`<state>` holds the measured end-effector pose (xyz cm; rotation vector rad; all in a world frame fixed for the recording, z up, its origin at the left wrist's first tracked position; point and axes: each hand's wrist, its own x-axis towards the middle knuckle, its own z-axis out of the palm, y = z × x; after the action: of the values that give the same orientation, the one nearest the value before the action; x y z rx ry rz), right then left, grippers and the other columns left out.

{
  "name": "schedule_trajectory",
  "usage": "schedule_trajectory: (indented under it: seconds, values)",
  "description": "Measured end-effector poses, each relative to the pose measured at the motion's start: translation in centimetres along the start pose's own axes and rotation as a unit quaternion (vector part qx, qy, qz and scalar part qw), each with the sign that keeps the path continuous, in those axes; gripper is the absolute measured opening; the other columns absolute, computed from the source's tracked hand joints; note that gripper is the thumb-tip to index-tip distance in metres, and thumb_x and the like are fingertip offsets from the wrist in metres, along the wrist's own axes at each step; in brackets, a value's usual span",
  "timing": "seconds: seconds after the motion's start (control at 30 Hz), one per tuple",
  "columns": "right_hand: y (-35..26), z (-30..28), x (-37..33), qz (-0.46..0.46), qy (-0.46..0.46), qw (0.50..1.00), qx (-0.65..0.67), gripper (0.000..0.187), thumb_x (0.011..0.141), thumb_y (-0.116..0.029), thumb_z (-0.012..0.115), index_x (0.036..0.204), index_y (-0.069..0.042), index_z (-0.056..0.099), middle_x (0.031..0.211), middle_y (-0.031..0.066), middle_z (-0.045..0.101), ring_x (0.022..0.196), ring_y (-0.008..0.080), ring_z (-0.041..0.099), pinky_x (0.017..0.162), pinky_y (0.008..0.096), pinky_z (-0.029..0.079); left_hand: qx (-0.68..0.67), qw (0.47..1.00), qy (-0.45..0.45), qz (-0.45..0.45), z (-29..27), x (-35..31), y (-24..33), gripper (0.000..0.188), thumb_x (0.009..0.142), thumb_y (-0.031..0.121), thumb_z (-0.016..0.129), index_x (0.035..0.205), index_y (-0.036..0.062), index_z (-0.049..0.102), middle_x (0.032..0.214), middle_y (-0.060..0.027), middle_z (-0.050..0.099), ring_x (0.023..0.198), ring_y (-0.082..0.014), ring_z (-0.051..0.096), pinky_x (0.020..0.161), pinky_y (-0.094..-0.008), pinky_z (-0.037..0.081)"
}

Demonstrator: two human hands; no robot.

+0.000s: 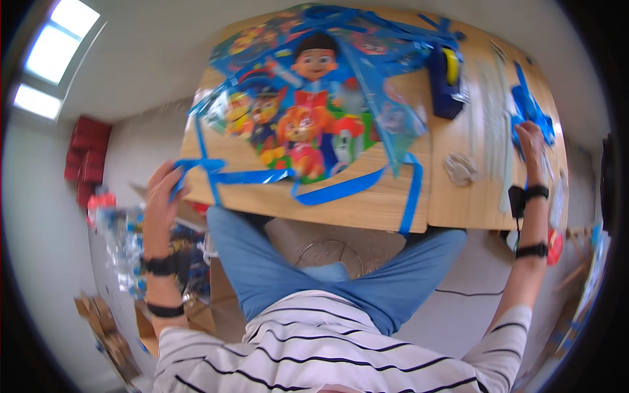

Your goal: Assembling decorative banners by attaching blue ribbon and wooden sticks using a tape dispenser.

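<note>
A kite (pixel 314 111) printed with colourful cartoon figures lies on the wooden table in front of me, with blue ribbon tails (pixel 341 188) trailing along its lower edge. At the table's left edge, my left hand (pixel 162 196) is closed round an end of blue ribbon (pixel 187 164). Over the far right side, my right hand (pixel 532 145) has its fingers bunched at a heap of blue ribbon (pixel 534 108); it appears to pinch a piece, though motion blurs the fingertips.
Right of the kite stands a dark blue tape dispenser (pixel 447 85) with a yellow core. A bundle of white string (pixel 460 169) and pale thin rods (pixel 488 124) lie on the table (pixel 367 213). Red boxes (pixel 87 154), clear plastic packs (pixel 128 239) and a cardboard box (pixel 147 327) are on the left.
</note>
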<state>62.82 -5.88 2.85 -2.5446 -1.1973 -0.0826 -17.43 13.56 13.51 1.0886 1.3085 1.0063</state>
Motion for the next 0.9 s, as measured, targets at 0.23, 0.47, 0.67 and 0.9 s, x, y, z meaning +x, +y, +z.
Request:
schedule_trajectory:
  seconds: [0.23, 0.47, 0.67, 0.9]
  values:
    - [-34.6, -1.4, -15.1, -0.152, -0.288, 0.752, 0.574, 0.038, 0.088, -0.015, 0.069, 0.122, -0.001, 0.063, 0.104, 0.0073, 0.069, 0.102, 0.0158, 0.063, 0.091, 0.0298, 0.048, 0.050, 0.967, -0.248, 0.016, 7.0, -2.5, 3.1, 0.009, 0.092, 0.011, 0.063, 0.095, 0.0032, 0.060, 0.072, 0.0037, 0.051, 0.056, -0.0023, 0.042, 0.047, -0.0166, 0.030]
    - [-51.3, -1.3, -26.5, -0.178, -0.449, 0.539, 0.690, 0.037, 0.088, -0.012, 0.067, 0.123, -0.002, 0.061, 0.095, 0.0058, 0.066, 0.084, 0.0087, 0.061, 0.074, 0.0239, 0.051, 0.006, 0.966, -0.252, 0.050, 6.8, -3.1, 3.2, 0.017, 0.090, 0.020, 0.070, 0.085, 0.0063, 0.061, 0.067, 0.0050, 0.053, 0.053, -0.0012, 0.041, 0.045, -0.0169, 0.029]
    - [-49.1, -0.3, -27.7, -0.111, -0.477, 0.662, 0.567, 0.017, 0.093, -0.016, 0.060, 0.092, -0.001, 0.069, 0.065, -0.0004, 0.058, 0.055, 0.0046, 0.047, 0.050, 0.0205, 0.034, -0.203, 0.947, -0.244, -0.045, 2.2, -1.6, 1.7, 0.013, 0.093, 0.018, 0.066, 0.090, 0.0065, 0.061, 0.063, 0.0037, 0.048, 0.047, -0.0050, 0.037, 0.047, -0.0215, 0.035]
    - [-34.4, 0.8, -30.6, 0.016, -0.517, 0.762, 0.391, 0.016, 0.090, -0.016, 0.062, 0.083, -0.001, 0.067, 0.062, -0.0004, 0.057, 0.052, 0.0054, 0.046, 0.049, 0.0203, 0.034, -0.348, 0.931, -0.115, 0.006, -6.6, 8.8, -0.1, 0.020, 0.091, 0.025, 0.069, 0.094, 0.0055, 0.063, 0.052, 0.0047, 0.033, 0.046, -0.0070, 0.029, 0.055, -0.0248, 0.039]
